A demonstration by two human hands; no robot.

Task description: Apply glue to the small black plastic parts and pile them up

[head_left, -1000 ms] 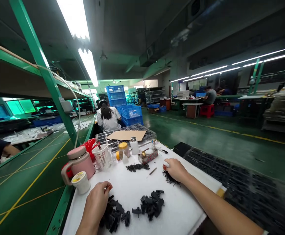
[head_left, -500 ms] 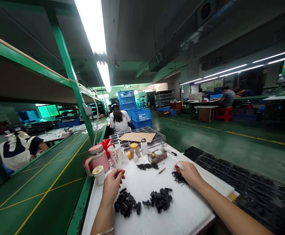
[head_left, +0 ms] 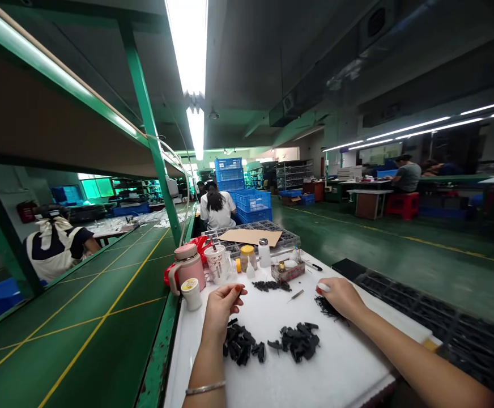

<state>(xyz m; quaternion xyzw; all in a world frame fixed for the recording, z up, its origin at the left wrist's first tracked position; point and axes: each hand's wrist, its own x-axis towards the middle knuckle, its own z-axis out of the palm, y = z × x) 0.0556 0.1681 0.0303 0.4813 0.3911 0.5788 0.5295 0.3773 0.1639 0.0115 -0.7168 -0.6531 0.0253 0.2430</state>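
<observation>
My left hand hovers over the white work mat, its fingers pinched on a small dark part. Just below it lies a heap of black plastic parts, with a second heap to the right. My right hand rests on the mat at the right, fingers curled over a tangle of thin black scraps, with a white cap on one fingertip. A slim metal tool lies between the hands. A smaller scatter of black bits sits farther back.
A pink mug, a white cup, small bottles and a little box line the mat's far edge. Black trays lie at right, a green conveyor at left. Other workers sit nearby.
The view has swung left and up. My left hand rose off the heap with a small part pinched in its fingers. My right hand stayed on the scraps.
</observation>
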